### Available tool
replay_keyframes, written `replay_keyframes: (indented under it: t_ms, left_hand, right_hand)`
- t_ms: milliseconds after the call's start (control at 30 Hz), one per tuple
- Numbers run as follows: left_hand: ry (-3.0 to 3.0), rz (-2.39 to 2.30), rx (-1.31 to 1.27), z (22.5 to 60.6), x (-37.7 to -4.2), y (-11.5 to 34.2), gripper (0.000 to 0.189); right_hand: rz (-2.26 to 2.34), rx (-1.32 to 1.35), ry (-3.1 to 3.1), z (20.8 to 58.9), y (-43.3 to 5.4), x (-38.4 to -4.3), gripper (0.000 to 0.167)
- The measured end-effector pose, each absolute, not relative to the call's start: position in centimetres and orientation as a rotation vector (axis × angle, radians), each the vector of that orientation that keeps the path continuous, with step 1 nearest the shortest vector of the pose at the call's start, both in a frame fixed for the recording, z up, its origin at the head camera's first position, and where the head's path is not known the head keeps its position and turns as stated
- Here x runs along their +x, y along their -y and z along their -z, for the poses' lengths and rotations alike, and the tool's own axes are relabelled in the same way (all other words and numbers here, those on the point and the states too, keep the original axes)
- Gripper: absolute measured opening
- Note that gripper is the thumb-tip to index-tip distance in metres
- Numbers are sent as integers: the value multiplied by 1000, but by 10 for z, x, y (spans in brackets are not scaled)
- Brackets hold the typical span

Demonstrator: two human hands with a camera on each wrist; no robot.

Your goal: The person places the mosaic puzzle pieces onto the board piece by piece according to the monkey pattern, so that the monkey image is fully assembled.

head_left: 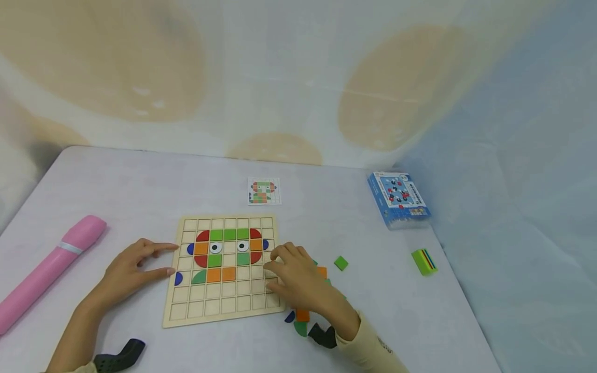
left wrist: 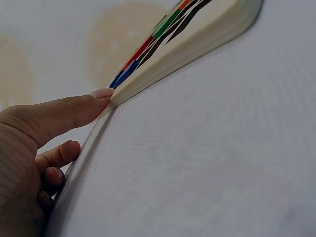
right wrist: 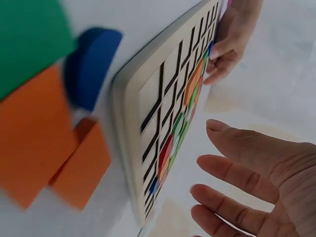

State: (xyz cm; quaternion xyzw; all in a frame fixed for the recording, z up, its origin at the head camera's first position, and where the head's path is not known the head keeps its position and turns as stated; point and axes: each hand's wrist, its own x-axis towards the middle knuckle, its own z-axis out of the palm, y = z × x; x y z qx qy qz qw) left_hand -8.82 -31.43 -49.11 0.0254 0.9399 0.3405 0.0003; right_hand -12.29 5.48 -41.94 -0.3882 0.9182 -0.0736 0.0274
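A wooden grid board [head_left: 228, 305] lies on the table, its colored tiles forming a face with two round eye pieces. At its left edge, my left hand [head_left: 123, 269] touches the wood with outstretched thumb and index finger. The left wrist view shows that thumb [left wrist: 74, 113] right at the board's corner, near a blue half-circle tile [left wrist: 127, 71]. My right hand [head_left: 300, 277] hovers over the board's right side. Its fingers are apart with nothing between them in the right wrist view. Loose tiles, among them an orange square [head_left: 302, 315] and a green quarter-circle [head_left: 300, 328], lie partly hidden beneath the right forearm.
Behind the board lies a pattern card [head_left: 264, 191] showing a similar figure. A blue box [head_left: 399, 199] stands at the back right, with a stack of tiles [head_left: 424, 262] in front. One green square [head_left: 341, 263] lies alone. A pink roll [head_left: 51, 272] is at left.
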Motion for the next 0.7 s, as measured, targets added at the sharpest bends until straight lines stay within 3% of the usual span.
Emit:
replay_keyframes:
  t_ms: [400,700]
  left_hand:
    - [-2933,-1068,53,491,-86,315,52]
    - [-2945,-1104,74,489,-86,314,51]
  right_hand:
    - [458,-983,-2932,431,-118,-133,30]
    - [469,-968,-2915,443,-127,-116,27]
